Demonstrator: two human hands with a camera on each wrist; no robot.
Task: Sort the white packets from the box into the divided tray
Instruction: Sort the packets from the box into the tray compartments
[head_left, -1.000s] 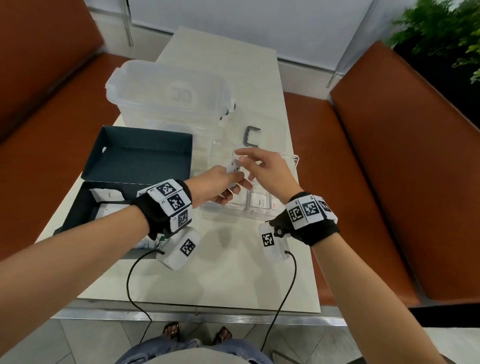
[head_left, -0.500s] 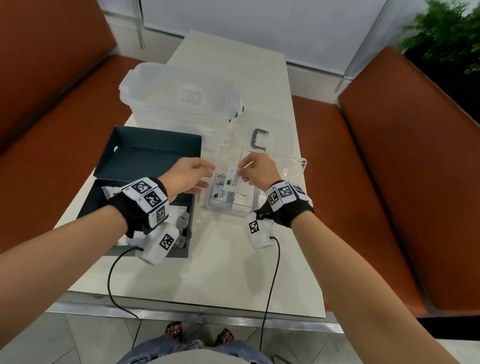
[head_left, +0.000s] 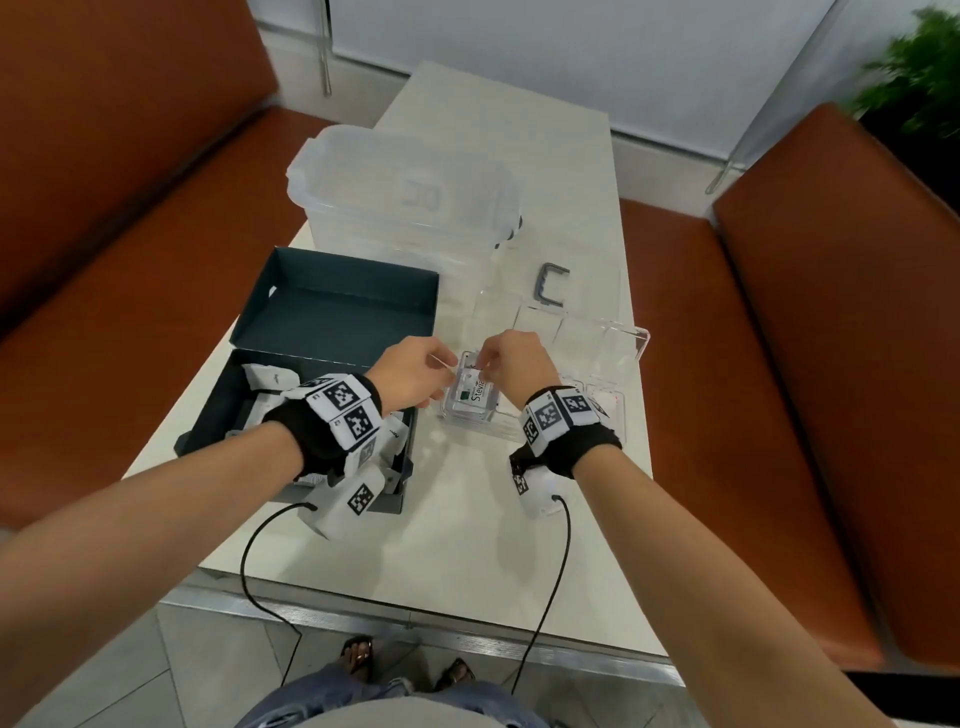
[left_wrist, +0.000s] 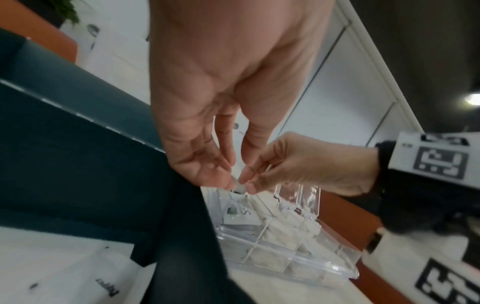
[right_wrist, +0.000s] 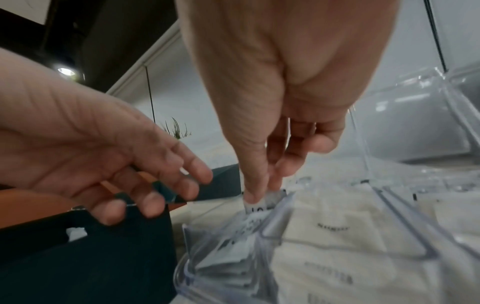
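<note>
1. Right hand (head_left: 511, 366) pinches the top edge of a white packet (right_wrist: 262, 202) between thumb and fingertips (right_wrist: 251, 197); packet stands in the divided tray's (head_left: 641, 338) near-left compartment.
2. Left hand (head_left: 410, 376) hovers just beside it, fingers loosely curled, holding nothing.
3. Dark box (head_left: 332, 312) with more packets sits at the table's left edge, tray just right of it.

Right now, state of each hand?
Left hand: open, fingers loosely curled, holds nothing.
Right hand: pinches a white packet over the divided tray.
</note>
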